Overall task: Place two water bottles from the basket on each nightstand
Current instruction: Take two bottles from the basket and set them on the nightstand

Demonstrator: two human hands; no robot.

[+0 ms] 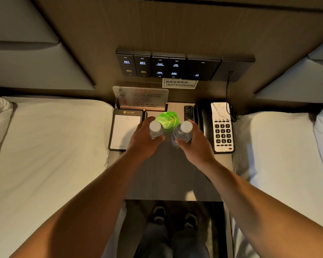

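Two clear water bottles with white caps stand upright side by side over the dark wooden nightstand (168, 175), seen from above. My left hand (144, 140) is wrapped around the left bottle (155, 128). The right bottle (184, 130) is gripped by my right hand (195, 146). Their bases are hidden, so I cannot tell whether they rest on the top. No basket is in view.
On the nightstand lie a notepad holder (126, 129) at left, a green leaf-shaped card (168, 118), a remote (188, 112), a telephone (222, 127) at right and an upright sign (140, 97). Beds (50, 146) flank both sides. A switch panel (166, 66) is on the wall.
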